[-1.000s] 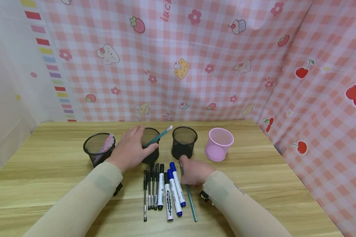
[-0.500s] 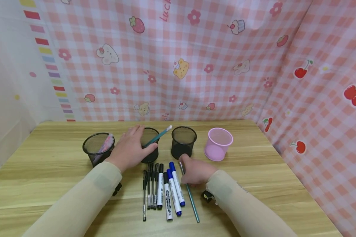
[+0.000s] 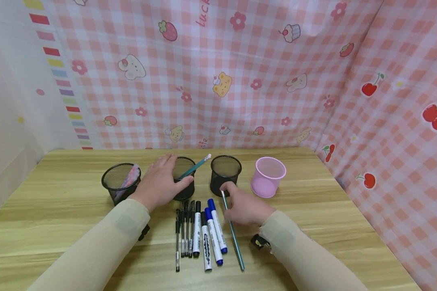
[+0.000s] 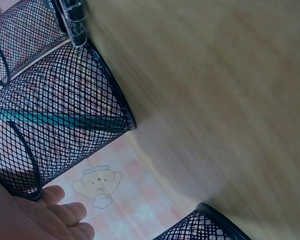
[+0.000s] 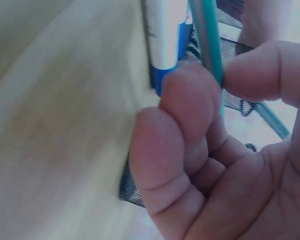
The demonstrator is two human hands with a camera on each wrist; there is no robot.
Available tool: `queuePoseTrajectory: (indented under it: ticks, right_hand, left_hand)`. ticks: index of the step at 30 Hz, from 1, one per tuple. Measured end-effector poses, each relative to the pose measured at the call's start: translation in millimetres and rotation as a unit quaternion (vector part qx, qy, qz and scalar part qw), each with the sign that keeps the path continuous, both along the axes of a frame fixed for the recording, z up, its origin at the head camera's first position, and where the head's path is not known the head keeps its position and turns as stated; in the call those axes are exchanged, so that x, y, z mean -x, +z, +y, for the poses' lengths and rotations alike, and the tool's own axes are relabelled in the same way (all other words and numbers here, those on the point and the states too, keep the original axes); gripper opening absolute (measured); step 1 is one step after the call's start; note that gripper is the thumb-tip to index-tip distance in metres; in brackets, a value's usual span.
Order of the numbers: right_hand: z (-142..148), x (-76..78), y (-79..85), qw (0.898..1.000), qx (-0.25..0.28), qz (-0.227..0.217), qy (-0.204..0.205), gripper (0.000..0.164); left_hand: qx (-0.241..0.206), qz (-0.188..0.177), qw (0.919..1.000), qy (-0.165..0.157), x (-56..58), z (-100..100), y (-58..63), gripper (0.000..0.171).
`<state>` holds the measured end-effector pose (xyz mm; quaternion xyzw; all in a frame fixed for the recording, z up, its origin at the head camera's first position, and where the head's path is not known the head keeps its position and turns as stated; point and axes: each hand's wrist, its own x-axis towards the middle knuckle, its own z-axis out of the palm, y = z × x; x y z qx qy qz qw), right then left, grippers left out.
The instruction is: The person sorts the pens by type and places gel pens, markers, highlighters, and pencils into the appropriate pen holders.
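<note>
My right hand [image 3: 247, 206] pinches a teal pencil [image 3: 236, 241] between thumb and fingers near its eraser end. The right wrist view shows the pencil [image 5: 208, 40] between the thumb and fingertips. Its lower end points toward me, right of the markers. My left hand [image 3: 159, 185] rests at the left rim of a black mesh pen cup [image 3: 185, 191], fingers extended and thumb reaching across its front. A second teal pencil [image 3: 196, 166] leans in that cup, eraser up. In the left wrist view the fingers [image 4: 70, 214] lie right at the cup's rim.
Several black gel pens [image 3: 187, 230], two black-capped markers [image 3: 206, 242] and two blue-capped markers [image 3: 214, 236] lie side by side. Another black mesh cup [image 3: 223, 184] and a pink cup [image 3: 266, 186] stand right. At left, a black cup [image 3: 121, 194] holds pink-purple items [image 3: 131, 178].
The right hand has shifted slightly right and away from me, and the pencil's eraser end has moved up toward the black cup behind it. The left hand has stayed in place.
</note>
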<state>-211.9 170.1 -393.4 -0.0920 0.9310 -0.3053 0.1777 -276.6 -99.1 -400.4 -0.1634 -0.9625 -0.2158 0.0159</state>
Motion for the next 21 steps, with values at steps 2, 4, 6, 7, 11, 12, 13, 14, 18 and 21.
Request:
queuePoseTrajectory:
  ticks: [2, 4, 6, 7, 11, 12, 13, 14, 18, 21]
  right_hand:
    - [0.8, -1.6, 3.5, 1.0, 0.019, 0.011, -0.002, 0.074]
    - [1.4, -3.0, 6.8, 0.999, 0.038, 0.023, -0.002, 0.073]
    - [1.9, -3.8, 9.7, 0.998, 0.053, 0.038, 0.0, 0.073]
    - [2.0, -4.2, 11.2, 0.997, 0.061, 0.043, 0.0, 0.073]
    - [2.3, -5.5, 15.7, 0.992, 0.11, 0.063, -0.002, 0.072]
    - [2.4, -5.8, 16.5, 0.99, 0.12, 0.07, -0.004, 0.072]
    - [2.5, -6.0, 17.5, 0.988, 0.131, 0.079, -0.006, 0.071]
    - [2.7, -6.0, 18.3, 0.986, 0.141, 0.088, -0.009, 0.071]
    - [2.7, -6.5, 22.3, 0.977, 0.173, 0.122, -0.028, 0.071]
    - [1.6, -6.4, 23.5, 0.965, 0.216, 0.14, -0.046, 0.071]
  left_hand:
    - [0.0, 0.0, 1.0, 0.0, 0.1, 0.0, -0.2, 0.107]
    - [0.001, 0.001, 1.0, 0.0, 0.3, 0.0, -0.5, 0.107]
    - [0.001, 0.0, 1.0, 0.0, 0.4, 0.1, -0.8, 0.106]
    - [0.002, 0.0, 1.0, 0.001, 0.6, 0.1, -1.1, 0.105]
    - [-0.001, 0.0, 1.0, 0.003, 0.9, 0.3, -2.1, 0.101]
    - [-0.001, 0.0, 1.0, 0.003, 1.0, 0.4, -2.2, 0.1]
    - [-0.002, 0.0, 1.0, 0.003, 1.0, 0.6, -2.3, 0.1]
    - [-0.002, 0.0, 1.0, 0.003, 1.0, 0.6, -2.3, 0.1]
    - [-0.002, 0.0, 1.0, 0.003, 0.7, 0.7, -1.7, 0.1]
    - [-0.004, 0.0, 1.0, 0.003, 0.5, 0.8, -1.5, 0.099]
